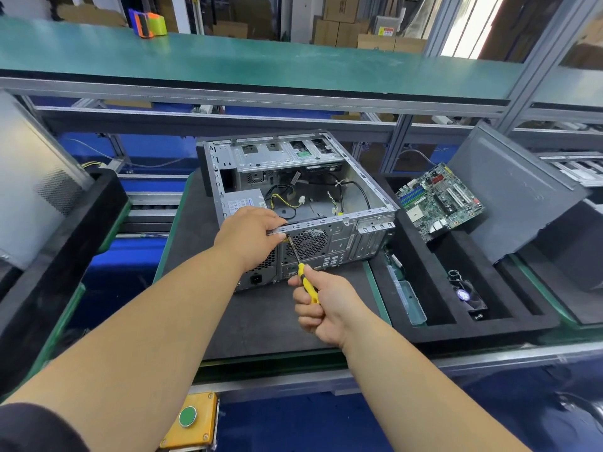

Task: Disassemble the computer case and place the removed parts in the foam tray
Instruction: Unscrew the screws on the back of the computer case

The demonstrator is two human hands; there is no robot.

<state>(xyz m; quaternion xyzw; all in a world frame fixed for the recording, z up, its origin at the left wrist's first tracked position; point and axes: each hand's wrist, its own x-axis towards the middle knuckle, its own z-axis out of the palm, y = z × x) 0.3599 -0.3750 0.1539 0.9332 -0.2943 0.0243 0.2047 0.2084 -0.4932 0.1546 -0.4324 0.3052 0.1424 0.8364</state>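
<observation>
An open grey computer case lies on its side on a dark mat, rear panel toward me, with loose cables and a power supply inside. My left hand grips the case's near top rim. My right hand holds a yellow-handled screwdriver whose tip touches the rear panel beside the fan grille, right under my left hand's fingers. To the right, the black foam tray holds a green motherboard, a small fan, a clear strip part and a grey side panel.
Another black foam tray with a grey panel stands at the left. A green shelf runs overhead at the back with a tape dispenser on it. A yellow box with a green button sits at the bench's front edge.
</observation>
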